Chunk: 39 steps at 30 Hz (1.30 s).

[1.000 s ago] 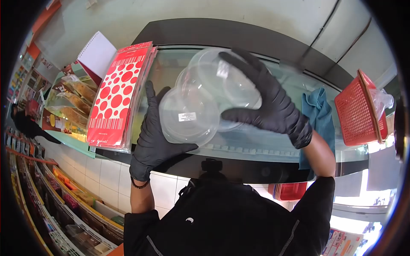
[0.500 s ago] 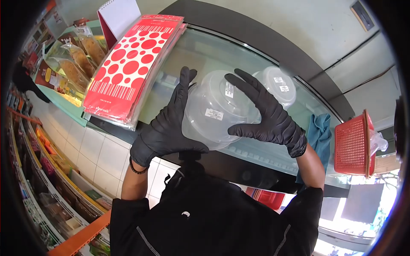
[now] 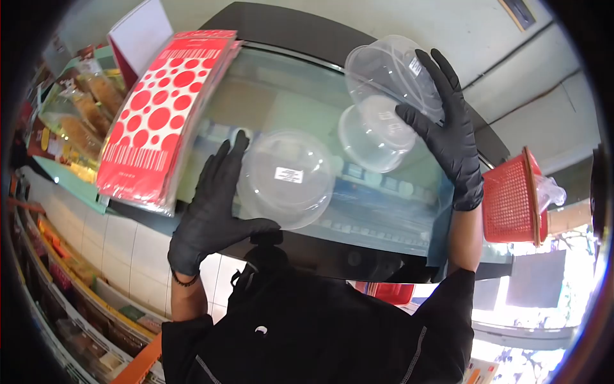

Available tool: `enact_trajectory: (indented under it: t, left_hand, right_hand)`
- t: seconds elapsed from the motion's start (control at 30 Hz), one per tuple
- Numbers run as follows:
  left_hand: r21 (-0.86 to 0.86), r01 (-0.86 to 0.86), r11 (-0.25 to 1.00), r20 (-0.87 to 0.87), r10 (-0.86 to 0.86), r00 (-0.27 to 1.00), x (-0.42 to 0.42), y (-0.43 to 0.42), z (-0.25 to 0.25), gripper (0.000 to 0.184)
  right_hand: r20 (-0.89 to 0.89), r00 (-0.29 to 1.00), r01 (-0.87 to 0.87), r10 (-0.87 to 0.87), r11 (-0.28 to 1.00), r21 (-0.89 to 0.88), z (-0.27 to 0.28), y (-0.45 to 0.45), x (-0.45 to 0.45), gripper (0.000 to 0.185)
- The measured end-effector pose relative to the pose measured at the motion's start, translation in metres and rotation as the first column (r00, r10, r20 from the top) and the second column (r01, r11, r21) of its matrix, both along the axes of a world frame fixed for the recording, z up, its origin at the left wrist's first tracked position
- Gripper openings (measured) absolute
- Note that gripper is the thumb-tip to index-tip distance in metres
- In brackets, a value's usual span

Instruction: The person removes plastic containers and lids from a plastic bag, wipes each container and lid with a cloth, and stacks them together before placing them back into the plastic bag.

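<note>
My right hand point(image 3: 448, 131), in a black glove, grips a clear plastic bowl point(image 3: 374, 67) by its side, tilted above the counter. It overlaps a second clear bowl point(image 3: 377, 144) with a label, which stands on the glass countertop point(image 3: 256, 96). Closer to me, a round clear plastic bowl point(image 3: 288, 201) with a white label lies on the glass. My left hand point(image 3: 214, 198), also gloved in black, is at this bowl's left edge with fingers stretched and thumb apart; whether it touches the bowl I cannot tell.
Red dotted packs point(image 3: 153, 115) lie on the counter's left end, beside a standing white calendar point(image 3: 141, 32) and bagged bread point(image 3: 80, 128). A blue cloth point(image 3: 440, 230) hangs near my right forearm. Beyond it is a red basket point(image 3: 508, 201). Shelves of goods point(image 3: 77, 275) run along the lower left.
My right hand has moved right and away from me, carrying one clear bowl off the other. My left hand stays beside the remaining bowl. The view has shifted a little.
</note>
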<state>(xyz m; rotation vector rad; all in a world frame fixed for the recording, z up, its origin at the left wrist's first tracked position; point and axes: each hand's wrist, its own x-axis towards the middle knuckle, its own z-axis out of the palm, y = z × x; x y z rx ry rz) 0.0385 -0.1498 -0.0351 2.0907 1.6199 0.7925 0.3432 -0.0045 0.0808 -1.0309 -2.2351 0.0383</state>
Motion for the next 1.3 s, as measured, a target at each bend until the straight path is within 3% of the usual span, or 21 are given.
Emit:
enact_trajectory:
  t: [0.07, 0.17, 0.5, 0.53, 0.77, 0.9, 0.93, 1.03, 1.1, 1.23, 1.3]
  left_hand:
    - [0.057, 0.018, 0.998, -0.056, -0.014, 0.998, -0.002, 0.002, -0.005, 0.122]
    - [0.103, 0.024, 0.994, -0.110, -0.012, 0.994, -0.003, -0.001, -0.008, 0.120]
    - [0.103, 0.003, 0.995, -0.084, 0.006, 0.996, -0.002, -0.001, -0.013, 0.119]
    - [0.098, 0.005, 0.995, -0.089, 0.004, 0.996, -0.001, -0.001, -0.012, 0.119]
    - [0.080, 0.000, 0.997, -0.099, 0.008, 0.995, 0.000, -0.001, -0.009, 0.119]
    - [0.077, -0.003, 0.997, -0.124, 0.012, 0.992, 0.001, 0.000, -0.009, 0.119]
    - [0.073, -0.003, 0.997, -0.116, 0.011, 0.993, 0.001, -0.001, -0.010, 0.119]
    - [0.061, -0.009, 0.998, -0.093, 0.015, 0.996, 0.002, 0.000, -0.008, 0.119]
    - [0.030, -0.021, 0.999, -0.084, 0.024, 0.996, 0.003, -0.001, -0.004, 0.120]
    - [0.107, -0.011, 0.994, 0.059, 0.005, 0.998, 0.004, 0.000, -0.006, 0.125]
    - [0.090, -0.019, 0.996, 0.182, 0.002, 0.983, 0.008, 0.002, 0.003, 0.127]
  right_hand:
    - [-0.052, 0.996, 0.073, -0.075, 0.997, -0.037, 0.000, 0.008, 0.014, 0.082]
    - [0.102, 0.990, 0.095, -0.096, 0.995, 0.014, -0.014, 0.010, 0.027, 0.079]
    - [0.308, 0.945, 0.138, -0.105, 0.987, -0.087, -0.079, 0.012, 0.031, 0.085]
    - [0.300, 0.948, 0.158, -0.104, 0.974, -0.162, -0.077, 0.009, 0.029, 0.084]
    - [0.287, 0.954, 0.136, -0.085, 0.977, -0.163, -0.081, 0.007, 0.031, 0.084]
    - [0.317, 0.943, 0.129, -0.098, 0.988, -0.079, -0.085, 0.011, 0.033, 0.083]
    - [0.324, 0.941, 0.120, -0.101, 0.992, -0.039, -0.087, 0.012, 0.034, 0.083]
    - [0.359, 0.930, 0.165, -0.080, 0.963, -0.212, -0.074, 0.010, 0.030, 0.083]
    - [0.375, 0.922, 0.177, -0.098, 0.967, -0.183, -0.074, 0.012, 0.030, 0.086]
    - [0.363, 0.925, 0.183, -0.114, 0.970, -0.161, -0.080, 0.012, 0.027, 0.088]
    - [0.344, 0.937, 0.154, -0.057, 0.952, -0.263, -0.076, 0.014, 0.029, 0.096]
